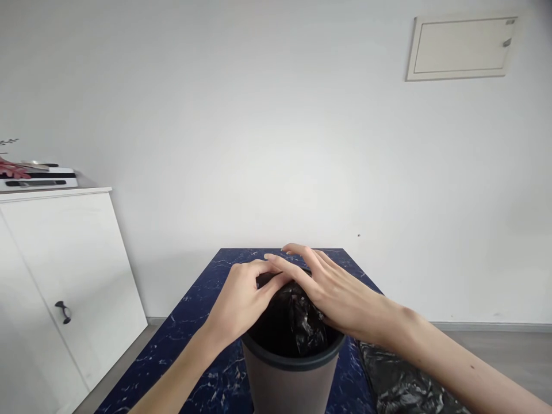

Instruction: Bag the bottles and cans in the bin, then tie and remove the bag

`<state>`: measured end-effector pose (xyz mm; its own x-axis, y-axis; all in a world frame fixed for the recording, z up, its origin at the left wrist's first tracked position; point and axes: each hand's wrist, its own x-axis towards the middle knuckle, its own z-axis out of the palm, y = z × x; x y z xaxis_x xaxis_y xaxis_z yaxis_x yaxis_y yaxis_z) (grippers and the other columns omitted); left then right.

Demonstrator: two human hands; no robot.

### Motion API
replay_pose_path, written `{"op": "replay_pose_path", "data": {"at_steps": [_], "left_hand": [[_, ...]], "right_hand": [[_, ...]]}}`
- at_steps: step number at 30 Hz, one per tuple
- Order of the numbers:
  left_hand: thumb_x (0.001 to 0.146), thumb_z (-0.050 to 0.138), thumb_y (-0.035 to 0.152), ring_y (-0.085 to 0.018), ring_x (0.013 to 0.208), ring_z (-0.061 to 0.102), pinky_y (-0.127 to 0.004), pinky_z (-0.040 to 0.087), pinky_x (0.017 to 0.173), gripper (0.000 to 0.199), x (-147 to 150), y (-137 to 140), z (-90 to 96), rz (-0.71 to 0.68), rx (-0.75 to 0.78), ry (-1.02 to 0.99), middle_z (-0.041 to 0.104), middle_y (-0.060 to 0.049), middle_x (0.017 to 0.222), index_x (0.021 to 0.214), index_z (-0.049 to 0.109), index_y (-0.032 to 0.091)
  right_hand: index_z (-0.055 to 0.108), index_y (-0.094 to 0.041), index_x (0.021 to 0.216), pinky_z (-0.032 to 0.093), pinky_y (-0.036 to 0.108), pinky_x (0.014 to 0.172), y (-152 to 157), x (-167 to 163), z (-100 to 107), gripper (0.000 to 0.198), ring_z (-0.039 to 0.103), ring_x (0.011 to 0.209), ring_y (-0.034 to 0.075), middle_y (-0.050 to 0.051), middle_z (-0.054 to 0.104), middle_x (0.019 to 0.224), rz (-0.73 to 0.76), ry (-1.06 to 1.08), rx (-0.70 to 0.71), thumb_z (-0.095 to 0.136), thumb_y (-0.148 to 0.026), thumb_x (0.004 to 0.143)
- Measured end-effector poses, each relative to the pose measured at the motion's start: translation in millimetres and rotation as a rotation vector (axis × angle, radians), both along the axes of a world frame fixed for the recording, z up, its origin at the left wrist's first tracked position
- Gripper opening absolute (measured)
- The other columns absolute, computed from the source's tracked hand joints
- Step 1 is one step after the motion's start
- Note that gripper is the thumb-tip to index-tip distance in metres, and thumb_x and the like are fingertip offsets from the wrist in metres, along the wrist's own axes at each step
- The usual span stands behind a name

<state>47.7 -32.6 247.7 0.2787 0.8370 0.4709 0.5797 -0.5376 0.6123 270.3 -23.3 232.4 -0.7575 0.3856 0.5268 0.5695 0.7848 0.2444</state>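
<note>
Our left hand (239, 302) pinches the far edge of a black bin liner (293, 322) between thumb and curled fingers, knuckles toward us, at the far rim of a grey waste bin (284, 379). Our right hand (332, 293) lies across the same spot from the other side, fingers long and slightly spread, their tips reaching past the left hand's fingertips and resting on the bag's top fold; whether the thumb grips the plastic beneath we cannot tell, as the palm hides it. Both forearms come in bare from the lower corners and meet over the bin's mouth.

The liner sits inside the bin, crumpled and glossy, filling the opening and rising at the back to where our hands meet. The bin stands upright on a dark blue table (194, 322) with white marble veining, close to our edge of it, its dark rim a band above the paler grey wall.

To the right of the bin, under our right forearm, a second heap of wrinkled black plastic (401, 385) lies at the table's edge. Beyond the table rises a plain white wall with a framed white access panel (461, 49) high on the right. On the left stands a white cabinet (64, 276) with a dark handle, carrying a flat white device (37, 178) and some pink flowers (11, 169).
</note>
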Motion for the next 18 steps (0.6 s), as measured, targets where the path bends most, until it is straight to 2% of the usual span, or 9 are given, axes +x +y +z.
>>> {"op": "replay_pose_path", "data": {"at_steps": [2, 4, 7, 11, 15, 18], "left_hand": [[0.105, 0.059, 0.051, -0.025, 0.077, 0.076, -0.034, 0.055, 0.072, 0.038, -4, 3, -1.8, 0.055, 0.054, 0.047, 0.082, -0.001, 0.086, 0.086, 0.079, 0.025], [0.106, 0.056, 0.049, -0.026, 0.079, 0.076, -0.033, 0.055, 0.073, 0.038, -9, 6, -3.5, 0.079, 0.095, 0.069, 0.082, -0.002, 0.086, 0.085, 0.077, 0.024], [0.105, 0.058, 0.049, -0.026, 0.090, 0.078, -0.031, 0.056, 0.080, 0.033, -16, 13, -6.4, 0.057, 0.055, 0.066, 0.084, -0.001, 0.094, 0.096, 0.078, 0.026], [0.105, 0.059, 0.052, -0.025, 0.090, 0.078, -0.030, 0.054, 0.080, 0.034, -27, 21, -10.2, 0.089, 0.009, 0.080, 0.084, 0.000, 0.094, 0.094, 0.077, 0.026], [0.104, 0.058, 0.059, -0.025, 0.087, 0.078, -0.030, 0.053, 0.076, 0.040, -36, 24, -12.4, 0.113, -0.025, 0.085, 0.083, 0.000, 0.091, 0.092, 0.077, 0.026], [0.105, 0.055, 0.063, -0.025, 0.085, 0.077, -0.031, 0.053, 0.074, 0.044, -39, 23, -11.1, 0.112, -0.040, 0.081, 0.082, -0.002, 0.091, 0.095, 0.078, 0.026]], "right_hand": [[0.004, -0.024, 0.177, 0.056, 0.060, 0.113, -1, 4, 1, 0.120, 0.047, 0.152, 0.043, 0.026, 0.031, 0.170, 0.004, -0.044, -0.091, 0.049, 0.009, 0.071], [-0.003, -0.030, 0.177, 0.050, 0.063, 0.121, -1, 9, 2, 0.123, 0.036, 0.160, 0.043, 0.022, 0.021, 0.178, 0.011, -0.060, -0.188, 0.052, 0.006, 0.074], [-0.008, -0.038, 0.176, 0.036, 0.067, 0.129, -2, 13, 4, 0.118, 0.015, 0.169, 0.038, 0.014, 0.011, 0.183, -0.028, -0.084, -0.403, 0.049, 0.003, 0.082], [-0.006, -0.043, 0.175, 0.028, 0.069, 0.131, -5, 15, 13, 0.107, 0.004, 0.170, 0.037, 0.006, -0.003, 0.186, -0.125, -0.131, -0.701, 0.046, -0.001, 0.091], [-0.006, -0.046, 0.174, 0.022, 0.067, 0.134, -5, 18, 16, 0.106, -0.004, 0.169, 0.035, 0.000, -0.011, 0.184, -0.146, -0.116, -0.777, 0.044, -0.001, 0.093], [-0.004, -0.045, 0.175, 0.027, 0.067, 0.132, -2, 21, 10, 0.101, 0.000, 0.169, 0.036, 0.000, -0.007, 0.184, -0.146, -0.091, -0.791, 0.044, -0.005, 0.096]]}}
